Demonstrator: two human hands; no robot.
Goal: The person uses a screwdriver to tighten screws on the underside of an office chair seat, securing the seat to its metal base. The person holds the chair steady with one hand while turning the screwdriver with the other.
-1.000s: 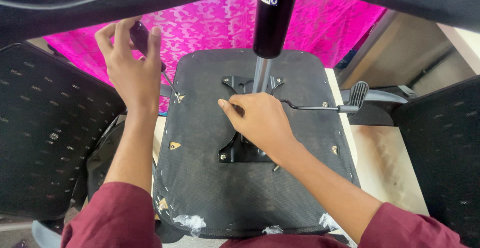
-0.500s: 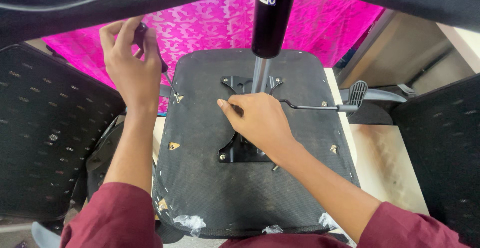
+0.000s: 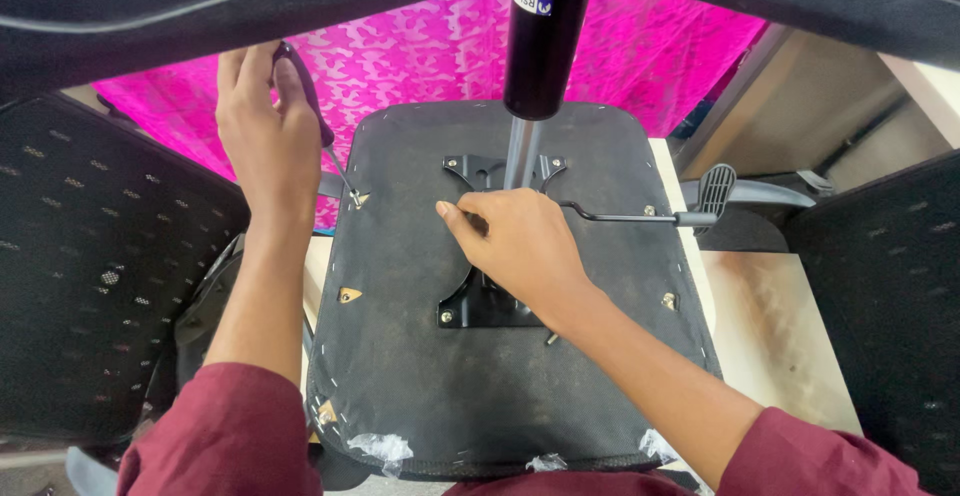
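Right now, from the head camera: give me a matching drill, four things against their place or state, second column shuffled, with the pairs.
Things:
1. left hand
2. right hand
3. lever
4. cloth

Place or state:
A. pink, patterned, behind the seat
B. rests on the metal plate at the middle of the seat underside
C. holds a screwdriver, tip at the seat's left edge
D. sticks out to the right, grey paddle at its end

Pairs: 1-C, 2-B, 3-D, 4-A
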